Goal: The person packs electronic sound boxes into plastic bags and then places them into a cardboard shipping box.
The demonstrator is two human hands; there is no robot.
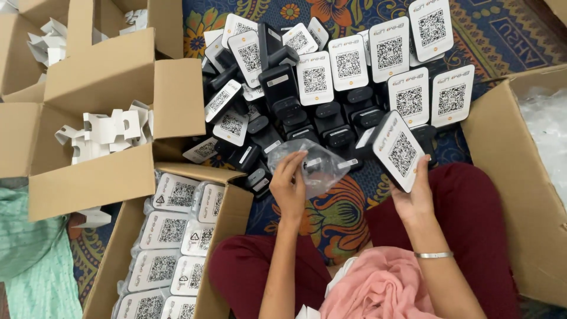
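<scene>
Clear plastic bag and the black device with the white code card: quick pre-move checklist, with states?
1. Left hand grips the clear plastic bag: ok.
2. Right hand holds the black device with white code card: ok.
3. Bag mouth open towards the device: cannot tell.
4. Bag empty: not ok, something dark shows inside.
5. Brown cardboard box of bagged units beside the left hand, open: ok.
6. Pile of unbagged black devices on the patterned rug: ok.

we look down at our left hand (287, 188) pinching a clear plastic bag (312, 164), our right hand (413, 198) gripping a black code-faced device (397, 150) above a pile of such devices (319, 82).
</scene>
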